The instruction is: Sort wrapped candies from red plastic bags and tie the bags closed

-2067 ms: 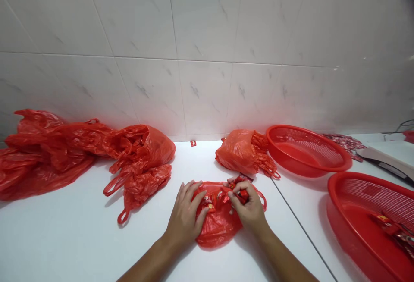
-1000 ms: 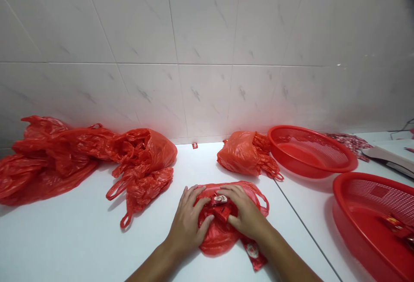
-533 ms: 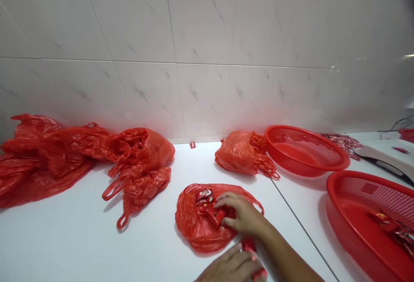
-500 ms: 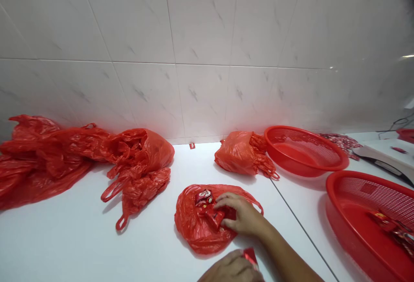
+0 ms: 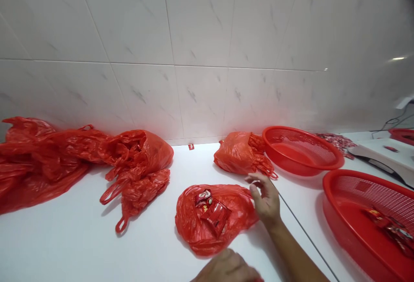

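A flattened red plastic bag [image 5: 213,226] lies on the white counter [image 5: 80,243], and its two packets sit on top: a small one with a white label [image 5: 203,198] and a larger red one [image 5: 216,218], touching just below it. The right hand [image 5: 265,200] is just beside the bag's right edge, its grip open, fingers spread, holding nothing. The left hand [image 5: 226,267] is just below the bag, cut off by the bottom of the view, so I cannot tell what its grip is doing.

Left of the bag lies one heap of crumpled red bags [image 5: 87,157]. Beyond it sits one bundled red bag [image 5: 234,155] with a tiny red square [image 5: 191,146] at the wall to its left. To the bag's right are two red mesh baskets: the far one [image 5: 300,150] shows no packets, and the near one [image 5: 349,213] holds several red packets [image 5: 386,228], their number hard to tell.
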`<move>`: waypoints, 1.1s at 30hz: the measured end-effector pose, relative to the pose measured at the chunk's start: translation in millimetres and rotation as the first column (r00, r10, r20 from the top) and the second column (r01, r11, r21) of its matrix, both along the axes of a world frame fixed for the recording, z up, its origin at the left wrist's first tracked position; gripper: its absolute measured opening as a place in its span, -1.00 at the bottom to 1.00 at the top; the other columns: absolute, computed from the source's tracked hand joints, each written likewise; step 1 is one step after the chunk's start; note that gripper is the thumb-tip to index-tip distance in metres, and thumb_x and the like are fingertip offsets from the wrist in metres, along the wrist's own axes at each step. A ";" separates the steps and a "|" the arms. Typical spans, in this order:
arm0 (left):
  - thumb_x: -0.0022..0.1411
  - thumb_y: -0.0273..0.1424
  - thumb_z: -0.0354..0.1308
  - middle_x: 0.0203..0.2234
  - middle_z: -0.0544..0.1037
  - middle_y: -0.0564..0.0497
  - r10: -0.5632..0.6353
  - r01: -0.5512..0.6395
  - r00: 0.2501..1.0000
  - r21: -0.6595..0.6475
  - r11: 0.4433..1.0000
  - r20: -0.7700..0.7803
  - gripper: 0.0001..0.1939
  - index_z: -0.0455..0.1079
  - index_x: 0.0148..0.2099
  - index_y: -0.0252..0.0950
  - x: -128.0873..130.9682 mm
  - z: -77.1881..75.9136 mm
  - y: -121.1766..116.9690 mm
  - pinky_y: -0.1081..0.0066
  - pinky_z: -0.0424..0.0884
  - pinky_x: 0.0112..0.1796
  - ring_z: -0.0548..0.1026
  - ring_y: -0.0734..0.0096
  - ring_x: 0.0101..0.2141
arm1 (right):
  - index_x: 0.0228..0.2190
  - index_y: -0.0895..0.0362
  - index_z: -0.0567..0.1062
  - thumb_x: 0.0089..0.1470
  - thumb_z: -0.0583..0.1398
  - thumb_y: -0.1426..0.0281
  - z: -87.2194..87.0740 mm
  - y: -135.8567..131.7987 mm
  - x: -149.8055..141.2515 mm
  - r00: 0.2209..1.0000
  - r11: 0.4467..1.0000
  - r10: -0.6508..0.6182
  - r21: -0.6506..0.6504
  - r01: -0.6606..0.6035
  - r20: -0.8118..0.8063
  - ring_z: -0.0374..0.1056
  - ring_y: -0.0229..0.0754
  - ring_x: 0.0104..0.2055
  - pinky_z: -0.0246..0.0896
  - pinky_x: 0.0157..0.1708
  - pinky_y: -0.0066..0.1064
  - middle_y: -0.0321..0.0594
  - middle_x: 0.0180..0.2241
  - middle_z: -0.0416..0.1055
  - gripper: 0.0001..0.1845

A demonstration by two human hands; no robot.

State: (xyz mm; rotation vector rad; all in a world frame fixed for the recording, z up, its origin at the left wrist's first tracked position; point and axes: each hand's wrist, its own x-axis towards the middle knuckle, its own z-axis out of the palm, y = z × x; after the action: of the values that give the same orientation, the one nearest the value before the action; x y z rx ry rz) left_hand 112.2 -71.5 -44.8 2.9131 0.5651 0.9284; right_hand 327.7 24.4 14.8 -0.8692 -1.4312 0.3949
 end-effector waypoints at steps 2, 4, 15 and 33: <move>0.54 -0.34 0.08 0.00 0.69 -0.05 0.159 -0.161 0.987 0.117 0.980 0.024 -0.68 0.41 0.26 -0.03 -10.0 23.7 4.4 0.19 0.49 -0.12 0.59 0.21 -0.16 | 0.04 0.03 0.52 0.36 0.19 0.26 -2.1 8.0 8.7 0.997 0.997 -0.059 -0.044 0.061 0.050 0.50 -0.03 -0.07 0.42 -0.12 -0.21 -0.11 -0.10 0.57 -0.73; 0.48 -0.41 0.10 0.29 0.50 -0.12 0.385 -0.386 0.922 0.164 0.908 0.039 -0.50 0.32 0.39 0.00 -18.4 41.5 13.1 -0.07 0.42 0.08 0.49 -0.05 0.13 | 0.05 0.04 0.51 0.35 0.20 0.21 -3.2 14.7 14.5 0.992 0.993 -0.044 -0.104 0.057 0.121 0.48 -0.02 -0.07 0.39 -0.10 -0.18 -0.10 -0.09 0.56 -0.69; 0.26 0.02 0.24 -0.14 0.65 -0.19 0.820 -0.825 0.516 -0.403 0.397 -0.249 -0.25 0.39 0.33 -0.35 -116.1 89.7 73.0 0.02 0.48 -0.07 0.59 -0.12 -0.09 | -0.24 0.11 0.59 -0.04 0.44 0.17 1.1 17.7 30.1 0.908 0.829 0.219 -0.558 0.020 0.357 0.31 -0.13 -0.34 0.16 -0.31 -0.35 -0.28 -0.38 0.46 -0.64; 0.00 -0.30 0.50 -0.02 0.68 0.09 0.583 0.525 0.122 -0.551 0.649 0.803 -0.46 0.57 0.08 0.01 -144.2 129.5 53.3 0.14 0.54 0.11 0.60 0.17 -0.01 | -0.12 -0.14 0.69 0.03 0.43 -0.06 9.0 11.0 16.6 0.455 0.644 0.514 -0.024 -0.765 -0.727 0.36 0.10 0.28 0.29 0.24 0.02 -0.16 0.20 0.47 -0.57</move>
State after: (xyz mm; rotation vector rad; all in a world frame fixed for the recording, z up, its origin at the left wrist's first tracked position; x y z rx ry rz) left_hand -32.1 -18.2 84.7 0.8967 0.5985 1.7541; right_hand 344.2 35.3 23.9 -0.3013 -0.9400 1.4690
